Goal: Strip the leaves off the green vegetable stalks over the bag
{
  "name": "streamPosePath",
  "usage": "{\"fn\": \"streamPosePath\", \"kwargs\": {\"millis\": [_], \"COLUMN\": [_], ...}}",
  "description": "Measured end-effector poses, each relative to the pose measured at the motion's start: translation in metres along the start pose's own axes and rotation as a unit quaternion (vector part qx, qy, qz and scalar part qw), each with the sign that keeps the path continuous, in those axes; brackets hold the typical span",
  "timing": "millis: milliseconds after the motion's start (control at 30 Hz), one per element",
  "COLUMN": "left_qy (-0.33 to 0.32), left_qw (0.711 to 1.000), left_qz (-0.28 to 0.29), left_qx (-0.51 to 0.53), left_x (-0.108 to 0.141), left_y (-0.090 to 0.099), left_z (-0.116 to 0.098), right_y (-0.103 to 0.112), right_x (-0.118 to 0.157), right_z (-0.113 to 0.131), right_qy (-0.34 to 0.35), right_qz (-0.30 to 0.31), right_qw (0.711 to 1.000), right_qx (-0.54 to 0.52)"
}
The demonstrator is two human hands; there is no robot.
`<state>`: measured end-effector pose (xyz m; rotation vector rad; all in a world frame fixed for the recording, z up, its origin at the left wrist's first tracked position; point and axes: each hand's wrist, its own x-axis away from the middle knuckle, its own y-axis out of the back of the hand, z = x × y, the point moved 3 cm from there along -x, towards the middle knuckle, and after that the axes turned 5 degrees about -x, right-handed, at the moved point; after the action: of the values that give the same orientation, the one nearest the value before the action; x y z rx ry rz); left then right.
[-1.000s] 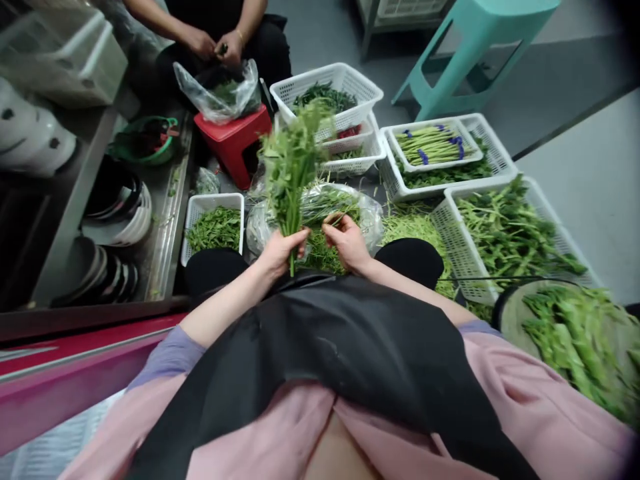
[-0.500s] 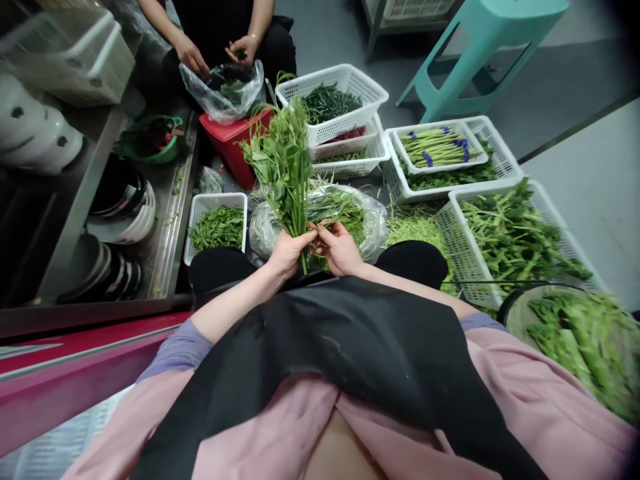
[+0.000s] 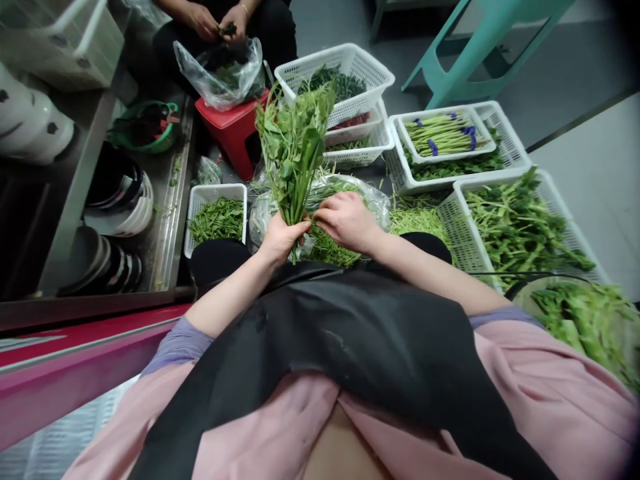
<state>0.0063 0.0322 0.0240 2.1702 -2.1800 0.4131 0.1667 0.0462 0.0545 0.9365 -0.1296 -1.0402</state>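
My left hand [image 3: 281, 238] is wrapped round the lower stems of an upright bunch of leafy greens that look like pea shoots [image 3: 294, 147]. The stem ends poke out below the fist. Just right of the stems, my right hand [image 3: 349, 221] has its fingertips pinched together, back of the hand upward; whether a bit of green is between them is too small to tell. Beneath both hands lies an open clear plastic bag [image 3: 377, 208] with loose green shoots in it, partly hidden by the right hand.
A small white basket of greens [image 3: 217, 190] stands at left. Stacked white baskets [image 3: 345, 110], a tray of asparagus [image 3: 445, 137] and a large basket of stalks [image 3: 525, 220] fill the right. Across from me, a co-worker's hands [image 3: 220, 23] are above a bag on a red stool [image 3: 233, 120].
My right hand has risen and turned over, back upward, a little to the right. The bunch has shifted slightly right and upward. The co-worker's hands have come together.
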Motion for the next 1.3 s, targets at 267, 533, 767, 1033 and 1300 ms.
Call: {"fn": "streamPosePath", "kwargs": {"millis": [267,533,767,1033,1300], "left_qy": [0.039,0.09,0.129,0.094,0.043], "left_qw": [0.999,0.992,0.983,0.989,0.996], "left_qz": [0.035,0.007,-0.005,-0.002,-0.001], "left_qx": [0.008,0.091,0.127,0.113,0.072], "left_x": [0.002,-0.004,-0.006,0.0,0.003], "left_y": [-0.003,0.019,0.024,0.024,0.031], "left_z": [0.002,-0.008,-0.012,-0.011,-0.02], "right_y": [-0.029,-0.005,-0.011,-0.026,-0.053], "right_x": [-0.007,0.01,0.026,0.024,0.018], "right_z": [-0.051,-0.079,-0.051,-0.064,-0.126], "right_qy": [-0.155,-0.295,-0.296,-0.314,-0.333], "right_qz": [-0.091,-0.063,0.073,-0.102,0.104], "right_qw": [0.957,0.813,0.774,0.77,0.936], "right_qx": [-0.226,-0.497,-0.555,-0.545,-0.047]}}
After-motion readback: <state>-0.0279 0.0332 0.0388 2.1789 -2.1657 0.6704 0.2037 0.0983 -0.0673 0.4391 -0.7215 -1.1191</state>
